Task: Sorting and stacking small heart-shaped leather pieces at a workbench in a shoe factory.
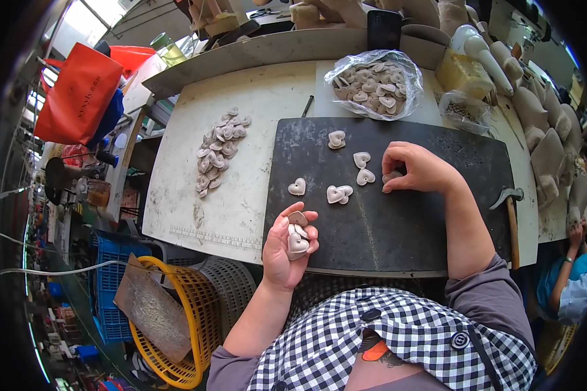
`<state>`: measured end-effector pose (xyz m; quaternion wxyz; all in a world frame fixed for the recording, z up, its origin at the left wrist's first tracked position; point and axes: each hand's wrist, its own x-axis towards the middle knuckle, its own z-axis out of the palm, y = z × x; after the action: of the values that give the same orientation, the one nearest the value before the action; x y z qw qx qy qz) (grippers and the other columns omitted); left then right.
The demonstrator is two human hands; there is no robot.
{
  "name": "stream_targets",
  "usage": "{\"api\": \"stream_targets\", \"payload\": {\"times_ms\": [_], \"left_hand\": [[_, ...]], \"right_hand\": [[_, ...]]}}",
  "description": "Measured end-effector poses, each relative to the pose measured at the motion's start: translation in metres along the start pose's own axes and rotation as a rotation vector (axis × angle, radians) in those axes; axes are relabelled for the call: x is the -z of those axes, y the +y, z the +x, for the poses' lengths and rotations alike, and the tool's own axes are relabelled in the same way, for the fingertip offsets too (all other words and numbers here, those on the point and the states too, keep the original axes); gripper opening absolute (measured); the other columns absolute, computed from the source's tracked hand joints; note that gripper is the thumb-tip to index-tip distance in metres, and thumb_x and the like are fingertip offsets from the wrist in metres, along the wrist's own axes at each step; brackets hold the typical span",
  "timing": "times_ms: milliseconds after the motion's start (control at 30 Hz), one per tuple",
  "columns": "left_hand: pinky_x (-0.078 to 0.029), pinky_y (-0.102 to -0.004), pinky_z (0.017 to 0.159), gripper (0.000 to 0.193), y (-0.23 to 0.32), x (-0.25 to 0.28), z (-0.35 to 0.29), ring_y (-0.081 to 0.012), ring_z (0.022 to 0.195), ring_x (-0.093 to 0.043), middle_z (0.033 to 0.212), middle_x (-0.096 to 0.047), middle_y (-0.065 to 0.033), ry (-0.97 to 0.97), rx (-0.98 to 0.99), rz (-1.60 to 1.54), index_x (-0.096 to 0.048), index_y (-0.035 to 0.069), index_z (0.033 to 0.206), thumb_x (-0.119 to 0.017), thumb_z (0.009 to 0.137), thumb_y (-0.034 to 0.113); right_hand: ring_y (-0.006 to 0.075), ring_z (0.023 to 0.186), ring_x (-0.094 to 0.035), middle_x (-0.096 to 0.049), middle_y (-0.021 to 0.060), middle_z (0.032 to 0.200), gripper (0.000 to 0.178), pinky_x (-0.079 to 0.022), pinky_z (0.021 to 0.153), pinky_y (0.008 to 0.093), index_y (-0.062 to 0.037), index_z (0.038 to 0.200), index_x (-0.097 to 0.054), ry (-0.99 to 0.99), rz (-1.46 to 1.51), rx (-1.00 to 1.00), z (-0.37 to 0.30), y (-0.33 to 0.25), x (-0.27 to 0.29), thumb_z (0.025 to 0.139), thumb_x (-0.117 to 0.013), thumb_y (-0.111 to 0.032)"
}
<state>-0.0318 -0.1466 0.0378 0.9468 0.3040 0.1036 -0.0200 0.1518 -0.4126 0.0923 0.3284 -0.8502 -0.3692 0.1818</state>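
Note:
My left hand [279,257], palm up at the near edge of the black mat [411,241], is curled around several beige padded heart pieces [297,245]. Above the right part of the mat, my right hand [421,168] pinches a small beige piece [392,176], mostly hidden by the fingers; it looks like another heart. Between the hands, loose hearts lie on the mat: one at the far side [336,139], one near my left hand [297,187], an overlapping group [338,194] and two close to my right fingers [365,176].
A heap of hearts [218,148] lies on the pale tabletop [169,189] at left. At the back stands a clear bag [409,107] full of hearts, beside a small bag of tiny parts [466,112]. A hammer [512,225] lies right; a dark rod [308,105] lies behind the mat.

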Motion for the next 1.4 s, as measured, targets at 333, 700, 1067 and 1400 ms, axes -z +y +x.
{"api": "stream_targets", "payload": {"times_ms": [333, 700, 1067, 1400], "left_hand": [[-0.050, -0.0281, 0.064, 0.056, 0.004, -0.005, -0.001, -0.0214, 0.089, -0.059, 0.128, -0.055, -0.0215, -0.031, -0.020, -0.025, -0.042, 0.003, 0.139, -0.051, 0.087, 0.021], [-0.046, -0.0223, 0.068, 0.048, -0.013, -0.014, -0.002, -0.0077, 0.082, -0.055, 0.118, -0.058, -0.0073, -0.114, -0.138, 0.517, -0.042, 0.006, 0.133, -0.063, 0.091, 0.000], [-0.052, -0.0218, 0.067, 0.034, -0.029, -0.014, 0.008, -0.0100, 0.082, -0.061, 0.098, -0.061, -0.0038, 0.037, -0.265, 0.573, -0.050, 0.007, 0.117, -0.071, 0.090, 0.007], [-0.052, -0.0250, 0.078, 0.030, -0.020, -0.013, 0.010, -0.0122, 0.093, -0.061, 0.108, -0.062, -0.0065, -0.085, -0.161, 0.537, -0.050, 0.005, 0.119, -0.065, 0.093, 0.003]], "right_hand": [[0.0155, 0.074, -0.061, -0.066, 0.0062, 0.083, 0.026, -0.052, 0.068, 0.0291, -0.0028, 0.097, -0.067, 0.115, 0.181, -0.021, -0.001, 0.002, -0.002, 0.078, -0.080, -0.013], [0.0157, 0.070, -0.061, -0.065, 0.0026, 0.080, 0.013, -0.048, 0.059, 0.0286, -0.0076, 0.090, -0.069, 0.171, 0.194, 0.374, 0.003, -0.046, -0.038, 0.080, -0.077, -0.009], [0.0227, 0.067, -0.065, -0.064, 0.0062, 0.075, 0.047, -0.051, 0.060, 0.0349, -0.0097, 0.109, -0.053, -0.041, 0.155, 0.232, -0.001, -0.071, -0.081, 0.077, -0.082, -0.029], [0.0200, 0.066, -0.062, -0.060, 0.0046, 0.073, 0.040, -0.049, 0.059, 0.0333, -0.0100, 0.106, -0.059, -0.008, 0.170, 0.245, 0.003, -0.060, -0.081, 0.079, -0.080, -0.030]]}}
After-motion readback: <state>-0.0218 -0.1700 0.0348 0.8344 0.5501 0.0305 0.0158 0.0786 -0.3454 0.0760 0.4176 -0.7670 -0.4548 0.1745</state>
